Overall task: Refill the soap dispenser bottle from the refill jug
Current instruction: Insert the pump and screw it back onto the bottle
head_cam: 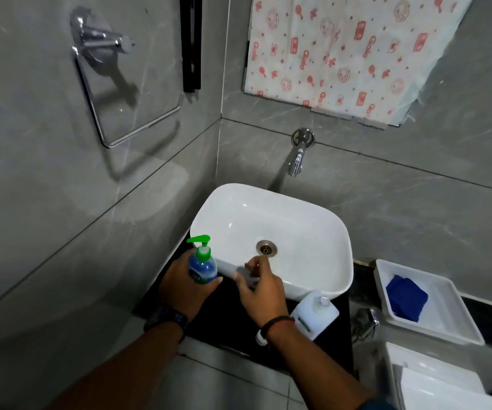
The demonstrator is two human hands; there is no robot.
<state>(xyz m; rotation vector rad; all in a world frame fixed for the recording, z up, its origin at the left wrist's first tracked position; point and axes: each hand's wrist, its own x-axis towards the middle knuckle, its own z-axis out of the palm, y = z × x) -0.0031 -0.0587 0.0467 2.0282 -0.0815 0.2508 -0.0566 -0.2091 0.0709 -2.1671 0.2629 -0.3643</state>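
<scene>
Left hand (184, 287) grip wraps the bottle (202, 266); right hand (261, 294) pinches a small grey thing (247, 276), jug (315, 313) beside it.

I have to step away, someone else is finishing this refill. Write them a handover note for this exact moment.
Left hand: gripping the soap dispenser bottle upright on the dark counter, left of the basin. Green pump is on the bottle.
Right hand: over the basin's front rim, pinching a small grey object; too blurred to identify.
Refill jug: white, on the counter at the basin's front right corner, untouched, apparently capped.
Done: bottle steadied.
Left: remove pump, open jug, pour, refit pump.
</scene>
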